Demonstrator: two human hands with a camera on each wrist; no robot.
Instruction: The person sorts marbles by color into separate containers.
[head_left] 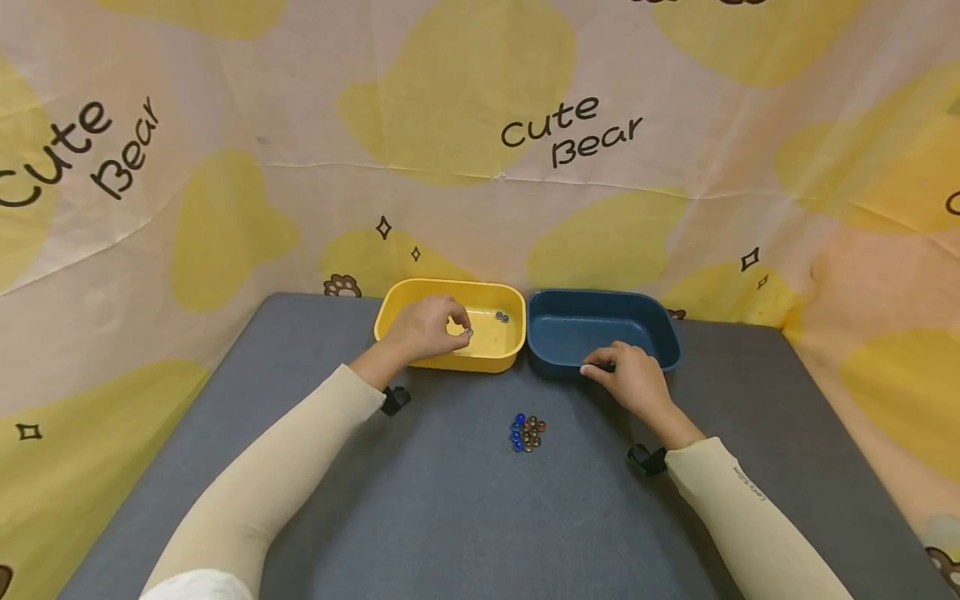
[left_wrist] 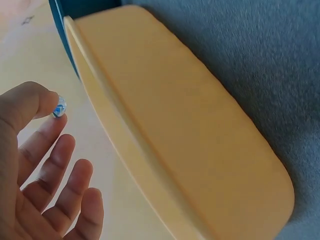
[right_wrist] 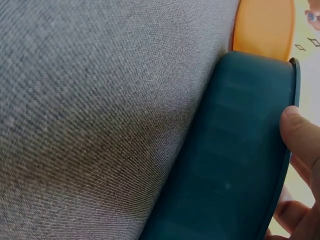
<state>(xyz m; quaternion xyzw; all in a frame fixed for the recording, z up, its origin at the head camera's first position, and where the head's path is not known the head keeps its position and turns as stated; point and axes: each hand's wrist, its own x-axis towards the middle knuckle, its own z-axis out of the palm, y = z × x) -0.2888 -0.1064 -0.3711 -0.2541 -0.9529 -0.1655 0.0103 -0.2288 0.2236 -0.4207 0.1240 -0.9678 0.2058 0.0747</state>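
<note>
Head view: left grip (head_left: 427, 327) pinches a marble (left_wrist: 60, 106), right grip (head_left: 636, 379) holds blue bin (head_left: 585, 328), cloth (head_left: 457, 92) reads "Cute Bear".

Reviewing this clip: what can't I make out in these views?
Head view: part of the yellow bin's floor, behind the left hand, so any marbles there.
Left wrist view: the yellow bin's floor, hidden by its outer wall.
Right wrist view: the tips of some fingers of the right hand, covered by the blue bin.
Head view: the sleeve lettering, too small to read surely.
</note>
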